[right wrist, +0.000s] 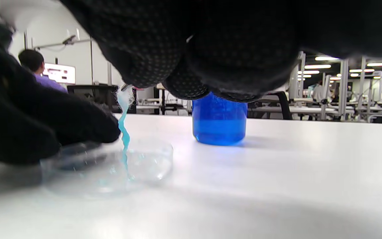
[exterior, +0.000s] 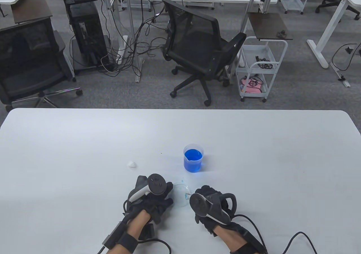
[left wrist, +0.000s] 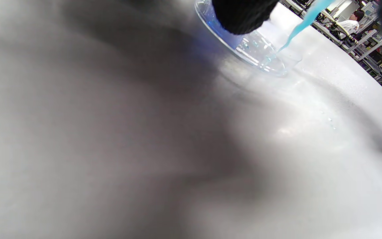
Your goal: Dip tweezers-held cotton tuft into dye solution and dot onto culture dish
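Note:
A clear culture dish lies on the white table between my two hands. My left hand holds the dish's left rim; a gloved fingertip rests on it in the left wrist view. My right hand pinches tweezers that carry a blue-stained cotton tuft. The wet tuft hangs down with its tip inside the dish; it also shows in the left wrist view. A beaker of blue dye stands upright just behind the dish, and it shows in the right wrist view.
A loose white cotton tuft lies on the table to the left of the beaker. Small blue droplets mark the table near the dish. Glove cables trail toward the table's front edge.

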